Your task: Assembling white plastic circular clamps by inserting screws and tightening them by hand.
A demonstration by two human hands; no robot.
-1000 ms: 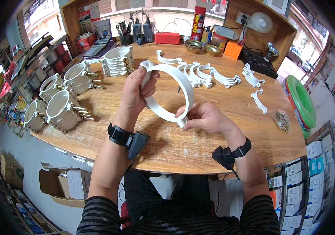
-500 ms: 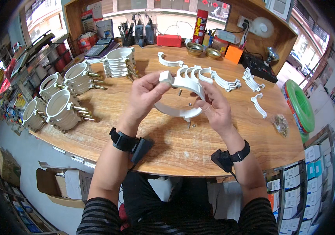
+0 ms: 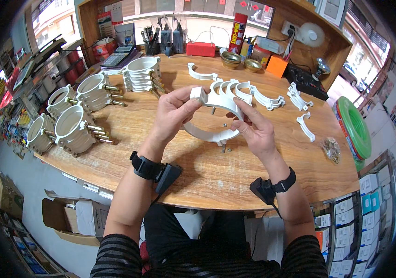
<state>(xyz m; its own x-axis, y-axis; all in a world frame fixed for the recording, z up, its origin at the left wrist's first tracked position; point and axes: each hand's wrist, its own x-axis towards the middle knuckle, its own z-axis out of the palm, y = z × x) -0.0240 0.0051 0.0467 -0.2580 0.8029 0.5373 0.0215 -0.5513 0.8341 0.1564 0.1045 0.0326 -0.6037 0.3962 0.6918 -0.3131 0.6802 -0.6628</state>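
Note:
Between my two hands is a white half-ring pipe clamp [image 3: 223, 103], raised above the table. My left hand [image 3: 171, 113] pinches the block-like lug at its left end. The thumb and fingers of my right hand [image 3: 257, 134] close on its right side. Below it, another white half-ring [image 3: 205, 135] curves toward me, with an upright bolt [image 3: 223, 148] at its near side. Whether the two halves touch is unclear. A second bolt [image 3: 213, 110] shows behind the raised half. Small nuts [image 3: 229, 150] lie on the wood.
Stacks of round white clamps [image 3: 75, 127] with brass-coloured bolts fill the table's left. Loose half-rings [image 3: 267, 98] lie at the back and right, near a bag of small hardware [image 3: 331, 149]. A spray can [image 3: 238, 32], metal bowls [image 3: 230, 59] and green coiled hose [image 3: 355, 125] stand around the edges.
The raised half-ring has tilted slightly, its left lug turning a little and sitting slightly lower. Both hands keep their grip and have hardly moved.

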